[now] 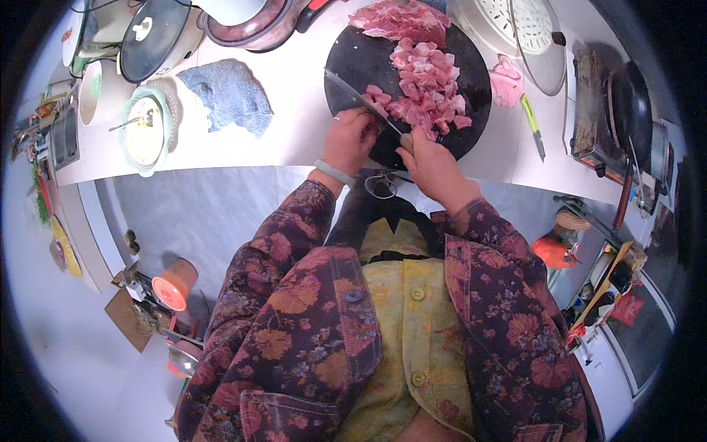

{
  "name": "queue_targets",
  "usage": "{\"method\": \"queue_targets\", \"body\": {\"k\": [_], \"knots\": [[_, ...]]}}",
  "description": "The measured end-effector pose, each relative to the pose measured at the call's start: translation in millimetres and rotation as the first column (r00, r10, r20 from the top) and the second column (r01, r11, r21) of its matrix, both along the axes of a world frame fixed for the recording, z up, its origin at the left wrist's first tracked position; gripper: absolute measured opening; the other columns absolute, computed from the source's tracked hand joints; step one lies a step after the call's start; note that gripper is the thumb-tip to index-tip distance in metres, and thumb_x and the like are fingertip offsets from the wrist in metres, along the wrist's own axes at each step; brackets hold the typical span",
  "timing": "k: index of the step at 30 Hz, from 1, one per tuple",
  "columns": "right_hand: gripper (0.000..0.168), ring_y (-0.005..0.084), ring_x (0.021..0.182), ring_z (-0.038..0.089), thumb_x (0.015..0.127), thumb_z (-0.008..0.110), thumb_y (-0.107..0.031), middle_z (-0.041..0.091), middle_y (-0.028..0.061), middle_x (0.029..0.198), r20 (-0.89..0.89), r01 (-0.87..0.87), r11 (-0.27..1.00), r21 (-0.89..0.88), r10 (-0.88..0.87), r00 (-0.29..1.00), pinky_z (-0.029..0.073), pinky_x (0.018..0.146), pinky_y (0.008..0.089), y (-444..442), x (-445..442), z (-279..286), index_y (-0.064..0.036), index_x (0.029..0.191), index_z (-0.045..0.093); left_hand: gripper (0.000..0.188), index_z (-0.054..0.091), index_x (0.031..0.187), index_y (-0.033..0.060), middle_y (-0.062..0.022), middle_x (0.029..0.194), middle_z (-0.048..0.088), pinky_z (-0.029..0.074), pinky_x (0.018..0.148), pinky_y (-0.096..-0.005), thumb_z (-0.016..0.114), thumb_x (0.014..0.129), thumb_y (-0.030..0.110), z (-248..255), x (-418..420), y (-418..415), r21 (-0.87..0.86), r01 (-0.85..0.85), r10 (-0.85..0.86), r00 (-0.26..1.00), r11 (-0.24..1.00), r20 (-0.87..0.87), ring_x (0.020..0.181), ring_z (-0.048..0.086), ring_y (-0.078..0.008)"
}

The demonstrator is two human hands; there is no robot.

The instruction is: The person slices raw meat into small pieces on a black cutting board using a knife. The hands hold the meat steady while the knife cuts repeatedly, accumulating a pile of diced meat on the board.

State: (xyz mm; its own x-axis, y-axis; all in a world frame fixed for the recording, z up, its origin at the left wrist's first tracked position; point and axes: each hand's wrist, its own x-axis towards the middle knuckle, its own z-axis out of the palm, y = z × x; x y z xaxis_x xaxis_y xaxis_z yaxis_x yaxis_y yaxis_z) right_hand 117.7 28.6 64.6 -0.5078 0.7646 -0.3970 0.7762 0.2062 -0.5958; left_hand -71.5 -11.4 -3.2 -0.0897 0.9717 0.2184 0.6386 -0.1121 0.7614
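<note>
My right hand (433,166) grips the handle of a kitchen knife (359,98), its blade slanting to the far left over a round black cutting board (351,61). On the near side of the blade is my left hand (349,137), fingers curled down at the board's near left edge; what lies under them is hidden. A few small raw meat pieces (376,98) lie just beyond the blade. To their right spreads a heap of cut raw meat chunks (425,83). A larger slab of raw meat (399,21) rests at the board's far edge.
On the white counter (298,110) lie a blue cloth (226,95), a pale green basin (170,119), a pink cloth (505,81) and a green-handled knife (531,122). A stove (591,110) stands right; a lidded pot (182,44) stands far left.
</note>
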Motion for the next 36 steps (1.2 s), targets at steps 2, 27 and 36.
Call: {"method": "queue_targets", "body": {"k": [2,27,36], "knots": [[0.027,0.0452,0.086,0.061,0.092,0.059,-0.025,0.064,0.0258,0.09,-0.019,0.034,0.999,0.002,-0.034,0.999,0.048,0.07,0.0515,2.2,3.6,-5.7,-0.004,0.103,0.047,0.02,0.065,0.098,0.0025,-0.0146,0.101,0.065,0.05,0.082,-0.0398,0.068,0.078,0.007,-1.4,-2.9,-2.8,-0.036,-0.008,0.01,0.998,0.999,0.056,0.093,0.061,-0.0342],[0.024,0.0456,0.078,0.06,0.091,0.06,-0.022,0.062,0.0246,0.082,-0.021,-0.048,0.999,-0.013,0.048,0.999,0.047,0.063,0.052,-29.6,32.7,10.5,-0.005,0.102,0.046,0.023,0.063,0.094,0.0039,-0.0134,0.1,0.061,0.048,0.081,-0.0398,0.067,0.071,0.003,-1.2,2.2,-22.4,-0.023,-0.064,0.064,0.998,0.998,-0.023,0.093,0.057,-0.0336],[0.026,0.0463,0.08,0.061,0.093,0.058,-0.025,0.062,0.0258,0.081,0.032,-0.072,0.996,-0.046,0.074,0.997,0.047,0.068,0.0536,-3.6,-10.3,3.0,-0.004,0.1,0.043,0.023,0.064,0.093,0.0042,-0.0124,0.097,0.062,0.049,0.08,-0.0409,0.066,0.07,0.003,4.8,1.0,-17.8,-0.088,-0.043,0.041,0.999,0.995,-0.027,0.091,0.057,-0.0337]]}}
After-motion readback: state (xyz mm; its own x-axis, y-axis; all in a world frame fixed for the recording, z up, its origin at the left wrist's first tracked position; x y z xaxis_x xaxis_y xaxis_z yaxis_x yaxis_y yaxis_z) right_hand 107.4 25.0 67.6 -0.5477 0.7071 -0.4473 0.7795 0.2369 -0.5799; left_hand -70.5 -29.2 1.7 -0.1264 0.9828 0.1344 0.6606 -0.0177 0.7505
